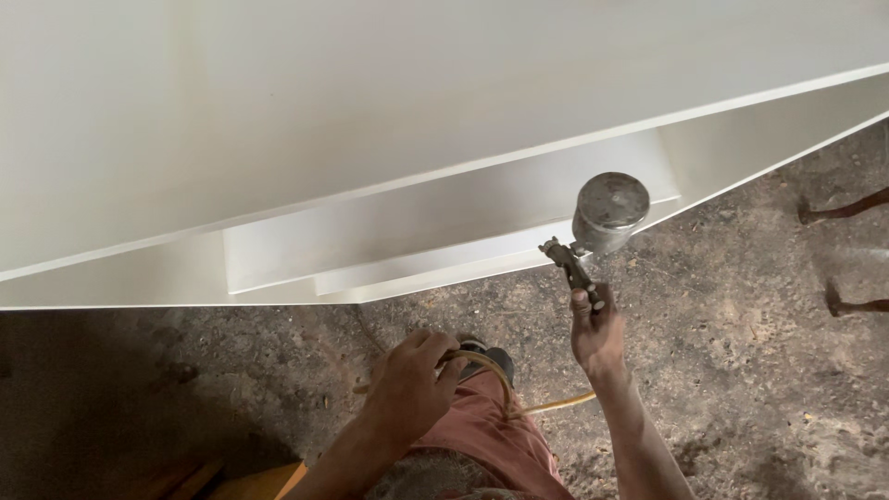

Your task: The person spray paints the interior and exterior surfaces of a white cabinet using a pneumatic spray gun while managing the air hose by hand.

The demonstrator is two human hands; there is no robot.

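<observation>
Head view: my right hand has its fingers clamped on the spray gun, nozzle pointing left at the white panel; my left hand grips the yellow hose lower down.

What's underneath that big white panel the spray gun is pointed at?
Under the white panel, white inner boards show, above a dirty grey floor. The right hand holds the spray gun there. Whatever lies deeper beneath is covered.
</observation>
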